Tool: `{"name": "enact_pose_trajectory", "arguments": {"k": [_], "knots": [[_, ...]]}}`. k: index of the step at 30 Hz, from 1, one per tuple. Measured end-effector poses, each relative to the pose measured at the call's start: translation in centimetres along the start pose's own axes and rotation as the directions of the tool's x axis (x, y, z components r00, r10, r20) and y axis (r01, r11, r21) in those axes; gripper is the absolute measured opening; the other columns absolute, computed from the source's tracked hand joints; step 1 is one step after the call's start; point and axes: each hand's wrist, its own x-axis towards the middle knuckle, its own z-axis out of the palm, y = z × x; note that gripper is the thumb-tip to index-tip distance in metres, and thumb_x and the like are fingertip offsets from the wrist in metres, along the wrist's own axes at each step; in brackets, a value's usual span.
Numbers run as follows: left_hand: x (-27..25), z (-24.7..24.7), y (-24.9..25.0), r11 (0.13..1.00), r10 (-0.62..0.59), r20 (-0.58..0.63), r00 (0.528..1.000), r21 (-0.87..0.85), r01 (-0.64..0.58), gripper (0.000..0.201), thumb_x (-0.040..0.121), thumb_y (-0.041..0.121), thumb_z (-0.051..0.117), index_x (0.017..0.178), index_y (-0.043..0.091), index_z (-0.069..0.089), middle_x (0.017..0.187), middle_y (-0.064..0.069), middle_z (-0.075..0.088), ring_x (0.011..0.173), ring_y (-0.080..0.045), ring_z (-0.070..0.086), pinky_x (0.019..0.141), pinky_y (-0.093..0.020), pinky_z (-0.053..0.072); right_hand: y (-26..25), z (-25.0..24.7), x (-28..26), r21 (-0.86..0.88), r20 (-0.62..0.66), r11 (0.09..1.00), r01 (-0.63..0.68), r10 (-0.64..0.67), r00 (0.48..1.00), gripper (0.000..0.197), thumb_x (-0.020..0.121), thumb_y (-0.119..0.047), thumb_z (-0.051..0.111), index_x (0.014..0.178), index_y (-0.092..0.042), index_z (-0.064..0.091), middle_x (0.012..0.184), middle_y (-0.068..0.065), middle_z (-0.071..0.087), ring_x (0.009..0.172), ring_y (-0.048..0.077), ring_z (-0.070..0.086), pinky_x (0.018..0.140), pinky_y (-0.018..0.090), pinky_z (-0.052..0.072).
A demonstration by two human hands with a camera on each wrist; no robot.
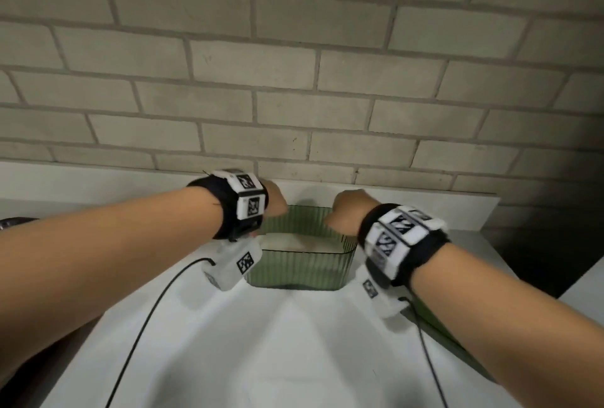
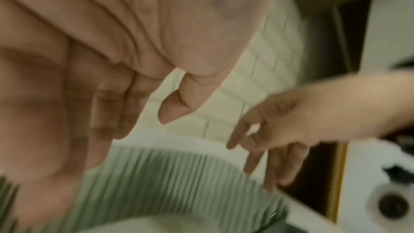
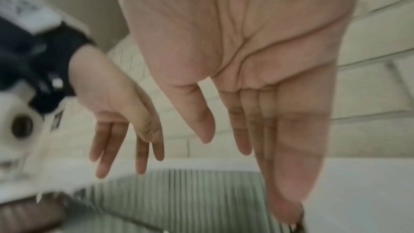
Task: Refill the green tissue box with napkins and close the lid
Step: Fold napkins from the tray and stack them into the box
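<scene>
The green ribbed tissue box (image 1: 300, 267) stands lidless on the white table near the wall. A white stack of napkins (image 1: 304, 242) lies inside it. My left hand (image 1: 276, 203) hovers over the box's left rim and my right hand (image 1: 346, 211) over its right rim. The head view hides the fingers. In the wrist views the left hand (image 2: 116, 105) and the right hand (image 3: 241, 127) point straight fingers down at the box wall (image 3: 190, 192) and hold nothing. A green flat piece (image 1: 438, 322), maybe the lid, lies under my right forearm.
A grey brick wall (image 1: 294, 80) rises right behind the box, with a raised white ledge (image 1: 425, 208) at its foot. Black cables (image 1: 147, 316) run from both wrist cameras across the white table (image 1: 277, 342). The table ends at the right in a dark gap (image 1: 539, 260).
</scene>
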Motion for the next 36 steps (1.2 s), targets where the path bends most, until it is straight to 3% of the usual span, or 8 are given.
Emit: {"name": "enact_pose_trajectory", "arguments": {"k": [3, 9, 11, 15, 21, 28, 32, 36], "knots": [[-2.2, -1.2, -1.3, 0.999, 0.034, -0.067, 0.997, 0.017, -0.033, 0.021, 0.096, 0.018, 0.046, 0.103, 0.003, 0.058, 0.085, -0.006, 0.064, 0.049, -0.014, 0.058, 0.044, -0.015, 0.047, 3.0, -0.9, -3.7, 0.292, -0.011, 0.956, 0.022, -0.019, 1.0, 0.025, 0.094, -0.028, 0.045, 0.098, -0.01, 0.061, 0.096, 0.009, 0.066, 0.082, 0.024, 0.07, 0.069, 0.032, 0.055], [-8.9, 1.2, -4.8, 0.98, 0.063, -0.061, 0.996, 0.194, -0.05, 0.032, 0.094, 0.033, 0.043, 0.113, 0.014, 0.061, 0.108, -0.004, 0.069, 0.074, -0.018, 0.07, 0.074, -0.028, 0.053, 8.0, 2.1, -12.4, 0.287, -0.162, 0.943, 0.168, -0.125, 0.979, 0.01, 0.091, -0.031, 0.056, 0.099, -0.032, 0.062, 0.077, -0.014, 0.063, 0.075, 0.007, 0.063, 0.075, 0.021, 0.05], [-10.9, 3.4, -6.3, 0.968, 0.103, -0.026, 0.994, 0.232, -0.094, 0.034, 0.094, 0.038, 0.044, 0.119, 0.021, 0.058, 0.105, 0.005, 0.067, 0.073, -0.012, 0.064, 0.085, -0.024, 0.049, 9.2, 3.8, -15.2, 0.321, -0.091, 0.934, 0.157, -0.135, 0.987, 0.017, 0.089, -0.039, 0.058, 0.106, -0.036, 0.062, 0.085, -0.011, 0.068, 0.078, 0.002, 0.065, 0.081, 0.023, 0.052], [-14.5, 7.7, -7.9, 0.972, 0.121, 0.1, 0.988, 0.191, -0.138, 0.036, 0.093, 0.047, 0.046, 0.123, 0.029, 0.054, 0.081, 0.019, 0.055, 0.073, 0.0, 0.056, 0.079, -0.018, 0.04, 10.2, 7.7, -19.1, 0.392, 0.112, 0.919, 0.048, -0.099, 0.989, 0.026, 0.081, -0.043, 0.067, 0.106, -0.04, 0.059, 0.089, -0.009, 0.069, 0.082, 0.0, 0.064, 0.08, 0.017, 0.05], [-16.2, 13.1, -8.0, 0.988, 0.141, 0.202, 0.969, 0.038, -0.152, 0.039, 0.087, 0.048, 0.055, 0.121, 0.028, 0.055, 0.099, 0.015, 0.06, 0.067, 0.007, 0.05, 0.088, -0.019, 0.043, 9.6, 12.2, -20.7, 0.368, 0.184, 0.93, -0.016, -0.056, 0.981, 0.033, 0.07, -0.042, 0.072, 0.1, -0.033, 0.062, 0.084, -0.012, 0.064, 0.079, 0.002, 0.061, 0.08, 0.018, 0.05], [-16.4, 16.1, -6.0, 0.983, 0.159, 0.199, 0.967, -0.127, -0.136, 0.038, 0.087, 0.045, 0.057, 0.118, 0.023, 0.055, 0.102, 0.003, 0.07, 0.069, -0.003, 0.057, 0.084, -0.024, 0.047, 7.0, 13.8, -19.5, 0.216, 0.182, 0.974, 0.068, -0.109, 0.977, 0.064, 0.075, -0.046, 0.07, 0.131, -0.028, 0.045, 0.125, -0.009, 0.044, 0.12, 0.008, 0.044, 0.103, 0.025, 0.038], [-17.5, 15.9, -5.3, 0.924, 0.176, 0.175, 0.969, -0.368, -0.101, 0.031, 0.089, 0.041, 0.056, 0.114, 0.024, 0.056, 0.102, 0.007, 0.068, 0.07, -0.006, 0.061, 0.055, -0.015, 0.043, 6.1, 14.2, -18.8, 0.18, 0.202, 0.983, 0.041, -0.078, 0.976, 0.062, 0.073, -0.045, 0.072, 0.125, -0.024, 0.046, 0.122, -0.004, 0.046, 0.116, 0.013, 0.047, 0.099, 0.028, 0.043], [-18.2, 15.3, -5.1, 0.866, 0.189, 0.132, 0.973, -0.489, -0.102, 0.023, 0.091, 0.032, 0.052, 0.109, 0.02, 0.058, 0.105, 0.006, 0.068, 0.073, -0.007, 0.062, 0.05, -0.012, 0.042, 5.7, 13.9, -18.0, 0.073, 0.267, 0.997, 0.009, -0.029, 0.963, 0.064, 0.072, -0.051, 0.071, 0.122, -0.02, 0.047, 0.119, 0.0, 0.043, 0.116, 0.017, 0.044, 0.097, 0.029, 0.042]]}}
